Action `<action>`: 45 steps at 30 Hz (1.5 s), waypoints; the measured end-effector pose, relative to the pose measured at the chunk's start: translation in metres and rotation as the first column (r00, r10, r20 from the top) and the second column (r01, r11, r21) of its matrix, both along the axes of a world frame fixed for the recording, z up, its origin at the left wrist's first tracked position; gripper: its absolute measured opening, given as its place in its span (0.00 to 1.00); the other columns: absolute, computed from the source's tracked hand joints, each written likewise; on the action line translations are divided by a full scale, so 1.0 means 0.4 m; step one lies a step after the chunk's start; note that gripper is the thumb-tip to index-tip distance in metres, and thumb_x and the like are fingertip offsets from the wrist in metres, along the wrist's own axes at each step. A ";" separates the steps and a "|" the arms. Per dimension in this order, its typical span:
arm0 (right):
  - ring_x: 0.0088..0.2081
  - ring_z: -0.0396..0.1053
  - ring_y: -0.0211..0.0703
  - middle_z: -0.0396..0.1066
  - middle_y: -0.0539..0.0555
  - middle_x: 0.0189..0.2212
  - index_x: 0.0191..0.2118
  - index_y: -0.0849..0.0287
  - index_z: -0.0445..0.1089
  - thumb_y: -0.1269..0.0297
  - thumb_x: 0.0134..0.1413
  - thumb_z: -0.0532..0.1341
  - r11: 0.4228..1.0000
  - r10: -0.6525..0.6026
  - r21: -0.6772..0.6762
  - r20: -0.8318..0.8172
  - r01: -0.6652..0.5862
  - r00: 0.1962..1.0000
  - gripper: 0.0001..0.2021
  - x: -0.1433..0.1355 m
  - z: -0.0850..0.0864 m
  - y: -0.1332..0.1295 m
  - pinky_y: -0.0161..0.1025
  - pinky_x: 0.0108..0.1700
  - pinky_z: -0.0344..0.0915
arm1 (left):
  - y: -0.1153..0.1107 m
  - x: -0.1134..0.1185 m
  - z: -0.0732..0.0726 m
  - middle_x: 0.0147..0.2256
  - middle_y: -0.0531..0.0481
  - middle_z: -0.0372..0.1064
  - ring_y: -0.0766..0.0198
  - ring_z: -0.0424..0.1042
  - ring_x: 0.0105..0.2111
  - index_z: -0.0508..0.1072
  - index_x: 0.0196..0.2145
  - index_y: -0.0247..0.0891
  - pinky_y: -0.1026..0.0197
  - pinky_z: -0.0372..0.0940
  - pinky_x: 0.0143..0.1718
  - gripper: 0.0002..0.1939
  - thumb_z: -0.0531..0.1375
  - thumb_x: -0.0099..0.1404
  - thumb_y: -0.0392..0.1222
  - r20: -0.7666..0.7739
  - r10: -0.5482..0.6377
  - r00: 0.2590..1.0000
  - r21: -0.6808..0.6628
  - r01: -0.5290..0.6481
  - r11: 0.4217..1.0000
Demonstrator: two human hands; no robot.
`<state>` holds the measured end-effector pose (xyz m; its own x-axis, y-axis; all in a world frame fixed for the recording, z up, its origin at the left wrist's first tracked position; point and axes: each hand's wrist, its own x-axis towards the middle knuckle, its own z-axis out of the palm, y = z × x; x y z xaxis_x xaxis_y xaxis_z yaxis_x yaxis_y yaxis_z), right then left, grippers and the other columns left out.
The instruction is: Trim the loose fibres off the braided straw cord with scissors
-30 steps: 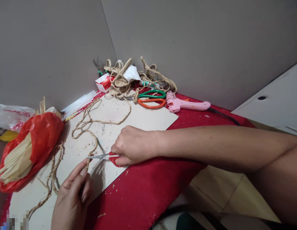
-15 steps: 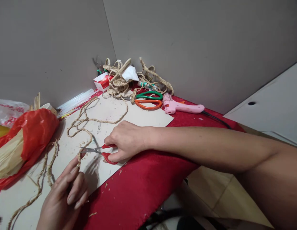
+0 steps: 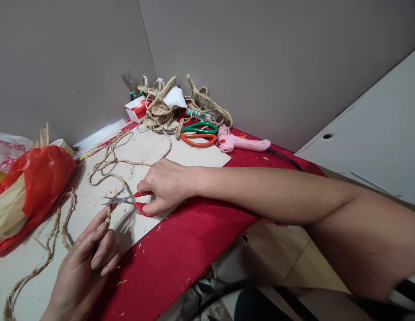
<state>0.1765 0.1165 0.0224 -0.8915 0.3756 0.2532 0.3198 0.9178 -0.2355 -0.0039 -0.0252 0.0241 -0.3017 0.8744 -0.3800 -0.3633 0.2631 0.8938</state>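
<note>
A thin braided straw cord winds over the white board. My left hand, at the lower left, pinches this cord between thumb and fingers, its index finger stretched beside it. My right hand holds small scissors by their red handles, which are parted. The slightly open blades point left and lie across the cord just above my left fingertips. Another length of braided cord lies on the board left of my left hand.
A red plastic bag with pale husks sits at the left. Along the back are glue sticks, a red-and-white box, tangled braids, green-and-orange-handled scissors and a pink glue gun. Red cloth covers the table.
The scissors have moved a little left, so their blades now cross the cord. The whole view has shifted slightly. My left hand keeps its pinch.
</note>
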 end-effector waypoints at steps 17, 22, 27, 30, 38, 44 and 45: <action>0.29 0.70 0.46 0.75 0.60 0.26 0.32 0.63 0.76 0.53 0.53 0.54 0.983 0.040 0.178 0.077 -0.054 0.996 0.19 0.006 0.017 -0.019 0.38 0.28 0.50 | 0.004 0.019 0.005 0.11 0.63 0.48 0.73 0.44 0.13 0.74 0.40 0.38 0.70 0.49 0.14 0.15 0.66 0.53 0.39 -0.112 0.035 0.993 -0.012 -0.037 0.999; 0.29 0.71 0.46 0.75 0.59 0.25 0.32 0.62 0.75 0.55 0.52 0.56 0.987 0.056 0.144 0.105 -0.071 0.993 0.16 0.001 0.014 -0.017 0.38 0.28 0.50 | 0.008 0.002 0.007 0.11 0.62 0.47 0.74 0.43 0.13 0.76 0.37 0.35 0.70 0.49 0.12 0.13 0.66 0.52 0.39 -0.057 0.039 0.998 -0.045 -0.042 0.998; 0.29 0.70 0.43 0.75 0.58 0.26 0.32 0.62 0.75 0.59 0.54 0.56 0.993 0.061 0.094 0.148 -0.075 0.987 0.13 -0.001 0.015 -0.013 0.37 0.28 0.49 | 0.008 -0.014 0.000 0.12 0.62 0.47 0.75 0.41 0.13 0.77 0.38 0.32 0.72 0.50 0.12 0.14 0.66 0.51 0.36 -0.020 0.062 0.998 -0.043 -0.063 0.997; 0.29 0.70 0.43 0.75 0.58 0.26 0.32 0.62 0.75 0.62 0.55 0.55 0.993 0.054 0.096 0.160 -0.070 0.986 0.12 -0.001 0.016 -0.010 0.38 0.28 0.48 | 0.009 -0.010 0.001 0.13 0.62 0.46 0.76 0.39 0.14 0.78 0.37 0.33 0.72 0.50 0.11 0.14 0.67 0.50 0.36 -0.018 0.073 0.997 -0.060 -0.074 0.995; 0.27 0.68 0.41 0.75 0.57 0.25 0.31 0.62 0.75 0.55 0.54 0.55 0.993 0.062 0.098 0.074 -0.069 0.995 0.16 0.006 0.010 -0.012 0.38 0.26 0.42 | 0.006 -0.004 0.001 0.13 0.62 0.46 0.75 0.40 0.14 0.76 0.38 0.36 0.72 0.50 0.12 0.13 0.66 0.52 0.37 -0.058 0.046 0.997 -0.048 -0.049 0.998; 0.24 0.64 0.39 0.75 0.57 0.23 0.28 0.61 0.75 0.53 0.51 0.56 0.996 0.058 0.069 0.019 -0.059 0.998 0.17 0.006 0.006 -0.021 0.37 0.26 0.42 | 0.009 0.010 0.004 0.12 0.64 0.46 0.74 0.39 0.13 0.74 0.36 0.38 0.71 0.48 0.12 0.11 0.66 0.54 0.37 -0.105 0.037 0.994 -0.048 -0.043 0.998; 0.24 0.63 0.38 0.74 0.57 0.23 0.28 0.61 0.75 0.54 0.51 0.56 0.997 0.058 0.058 0.020 -0.059 0.998 0.17 0.005 0.006 -0.021 0.37 0.26 0.41 | 0.010 0.010 0.004 0.12 0.64 0.46 0.75 0.39 0.13 0.74 0.36 0.38 0.71 0.48 0.12 0.11 0.66 0.53 0.37 -0.108 0.033 0.994 -0.047 -0.038 0.998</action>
